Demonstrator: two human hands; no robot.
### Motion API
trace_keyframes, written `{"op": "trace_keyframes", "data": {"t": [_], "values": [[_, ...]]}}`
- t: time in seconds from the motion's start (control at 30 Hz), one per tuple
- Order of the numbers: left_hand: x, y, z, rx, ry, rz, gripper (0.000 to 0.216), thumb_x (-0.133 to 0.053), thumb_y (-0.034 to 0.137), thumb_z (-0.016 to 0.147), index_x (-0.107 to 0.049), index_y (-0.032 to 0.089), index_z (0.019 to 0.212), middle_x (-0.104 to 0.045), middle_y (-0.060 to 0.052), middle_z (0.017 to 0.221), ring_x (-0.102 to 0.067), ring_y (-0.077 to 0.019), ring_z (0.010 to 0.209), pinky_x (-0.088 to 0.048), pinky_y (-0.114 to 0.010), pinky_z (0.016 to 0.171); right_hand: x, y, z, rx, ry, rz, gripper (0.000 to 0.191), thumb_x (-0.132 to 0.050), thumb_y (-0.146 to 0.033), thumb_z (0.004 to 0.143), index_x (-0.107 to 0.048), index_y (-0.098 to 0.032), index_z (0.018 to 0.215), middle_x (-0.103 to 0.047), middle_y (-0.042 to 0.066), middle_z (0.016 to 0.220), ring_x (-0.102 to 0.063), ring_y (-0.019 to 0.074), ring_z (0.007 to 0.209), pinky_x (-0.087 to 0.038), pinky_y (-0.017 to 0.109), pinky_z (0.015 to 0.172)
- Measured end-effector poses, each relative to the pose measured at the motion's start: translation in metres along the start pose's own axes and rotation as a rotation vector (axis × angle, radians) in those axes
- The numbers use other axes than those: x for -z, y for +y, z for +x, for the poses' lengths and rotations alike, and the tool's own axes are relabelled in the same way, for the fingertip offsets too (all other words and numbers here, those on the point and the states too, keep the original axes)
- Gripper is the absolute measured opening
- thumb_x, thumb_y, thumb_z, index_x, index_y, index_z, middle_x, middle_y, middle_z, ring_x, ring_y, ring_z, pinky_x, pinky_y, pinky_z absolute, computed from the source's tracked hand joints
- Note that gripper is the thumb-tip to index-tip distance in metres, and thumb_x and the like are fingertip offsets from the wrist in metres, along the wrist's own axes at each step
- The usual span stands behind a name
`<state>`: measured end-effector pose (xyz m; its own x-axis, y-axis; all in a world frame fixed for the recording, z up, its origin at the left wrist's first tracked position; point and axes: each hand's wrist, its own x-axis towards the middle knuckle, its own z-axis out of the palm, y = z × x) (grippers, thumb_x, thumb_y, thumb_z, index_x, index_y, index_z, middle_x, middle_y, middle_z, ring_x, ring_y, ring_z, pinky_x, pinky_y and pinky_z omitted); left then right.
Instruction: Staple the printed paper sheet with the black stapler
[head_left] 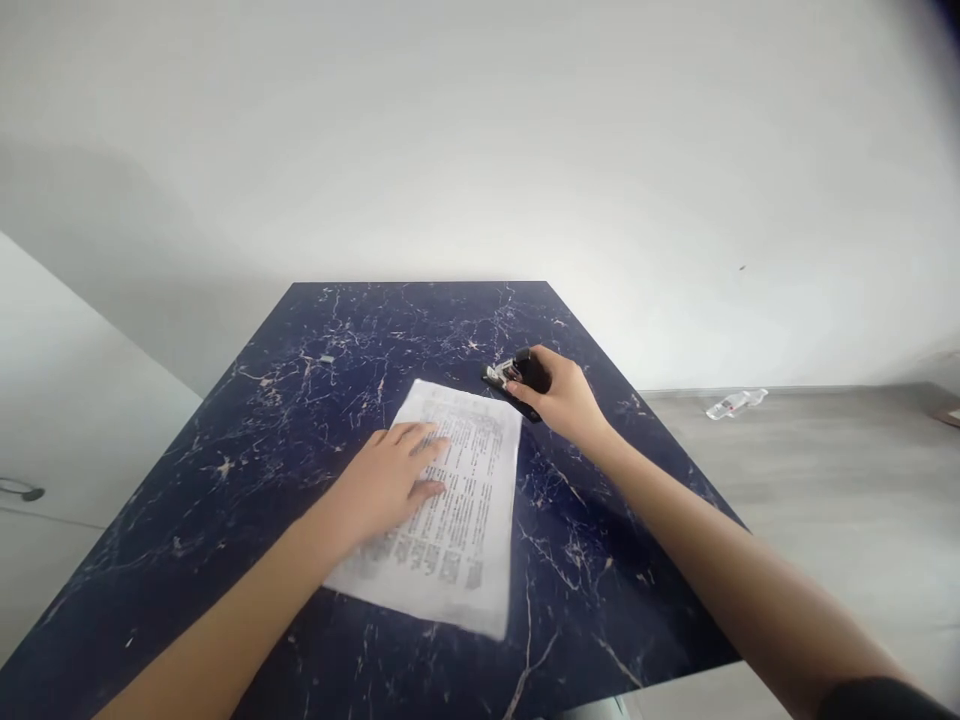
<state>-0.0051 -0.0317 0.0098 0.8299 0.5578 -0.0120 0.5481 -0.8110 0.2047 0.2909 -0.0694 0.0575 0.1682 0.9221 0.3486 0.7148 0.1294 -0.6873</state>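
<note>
Fingers of the right hand are curled round a black stapler, just right of centre frame, with its metal nose pointing left. The stapler sits right at the top-right corner of the paper; can't tell if it's actually touching the sheet. The left hand lies flat on the page mid-frame, fingers stretched out and loosely together, thumb tucked along the lower side, pressing the print down.

The paper lies a bit skewed on the dark blue marbled counter, near edge blurry. Further out there's a plain white wall behind, a clear plastic bottle lying on the grey floor at the right, well apart from everything, and a white cabinet with a handle at the left edge.

Both bare forearms come in from the bottom corners. The right one reaches farther, angled up-left, with a dark sleeve showing at the bottom right.
</note>
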Motion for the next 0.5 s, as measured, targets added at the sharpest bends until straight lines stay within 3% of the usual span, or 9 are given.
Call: {"op": "trace_keyframes", "data": {"t": [0.13, 0.23, 0.37, 0.5], "values": [[-0.011, 0.020, 0.006, 0.168, 0.138, 0.025, 0.066, -0.046, 0.062, 0.101, -0.055, 0.019, 0.150, -0.048, -0.021, 0.158, -0.044, -0.0472, 0.142, -0.039, -0.066, 0.112, -0.006, -0.006, -0.010, 0.095, -0.155, -0.003, 0.019, -0.069, -0.031, 0.088, -0.064, -0.022, 0.105, -0.073, 0.007, 0.096, -0.065, 0.0223, 0.081, -0.046, 0.033, 0.069], [-0.017, 0.016, 0.015, 0.130, 0.229, -0.033, 0.075, -0.047, 0.067, 0.099, -0.047, 0.018, 0.156, -0.035, -0.019, 0.167, -0.027, -0.0453, 0.155, -0.024, -0.067, 0.123, -0.011, -0.006, -0.013, 0.130, -0.200, -0.020, 0.019, -0.069, -0.028, 0.090, -0.064, -0.022, 0.108, -0.073, 0.006, 0.093, -0.065, 0.0220, 0.078, -0.045, 0.033, 0.067], [-0.025, 0.003, 0.019, 0.174, 0.188, -0.092, 0.088, -0.042, 0.072, 0.098, -0.030, 0.016, 0.165, -0.021, -0.020, 0.172, -0.013, -0.0444, 0.159, -0.015, -0.068, 0.125, -0.017, -0.001, -0.014, 0.120, -0.181, -0.028, 0.020, -0.069, -0.024, 0.090, -0.063, -0.022, 0.108, -0.073, 0.006, 0.094, -0.066, 0.0220, 0.079, -0.046, 0.032, 0.068], [-0.030, 0.003, 0.016, 0.234, 0.152, -0.117, 0.090, -0.042, 0.072, 0.098, -0.029, 0.013, 0.165, -0.016, -0.022, 0.172, -0.011, -0.0440, 0.159, -0.013, -0.067, 0.126, -0.026, -0.005, -0.020, 0.161, -0.277, -0.029, 0.019, -0.068, -0.022, 0.090, -0.064, -0.021, 0.109, -0.074, 0.006, 0.097, -0.066, 0.0221, 0.081, -0.048, 0.033, 0.071]]}}
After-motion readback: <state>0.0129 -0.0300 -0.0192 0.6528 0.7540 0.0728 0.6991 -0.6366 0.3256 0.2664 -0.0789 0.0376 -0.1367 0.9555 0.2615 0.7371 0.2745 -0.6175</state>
